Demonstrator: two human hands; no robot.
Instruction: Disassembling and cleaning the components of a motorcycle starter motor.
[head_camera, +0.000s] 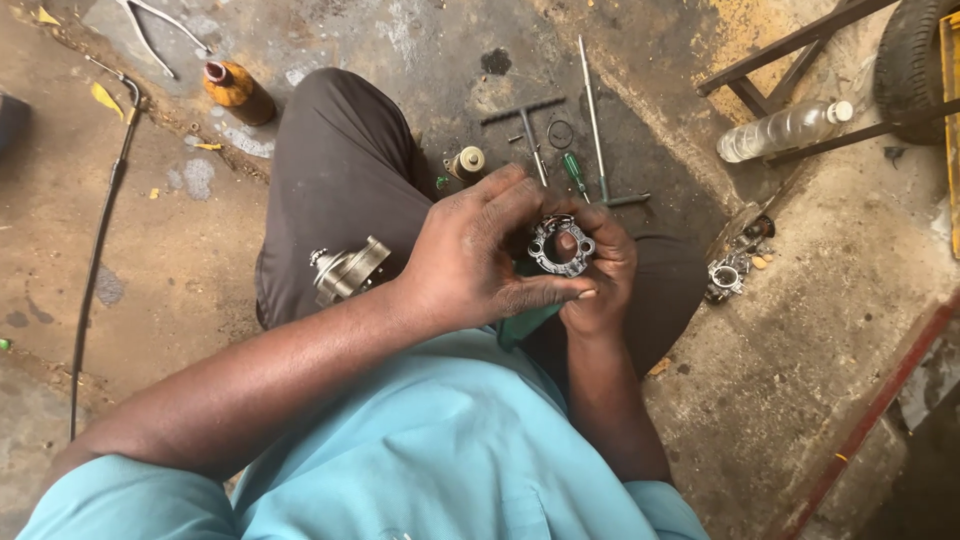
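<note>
A small round metal part with a central hole is held up over my lap. My right hand cups it from below and behind. The fingers of my left hand pinch its left rim, thumb underneath. A grey metal housing piece rests on my left thigh, close to my left wrist. I sit on a stained concrete floor in dark trousers and a light blue shirt.
On the floor ahead lie a T-handle wrench, a long rod tool, a green-handled screwdriver, a ring and a small cylinder. An orange bottle, a cable, a clear plastic bottle and small metal parts sit around.
</note>
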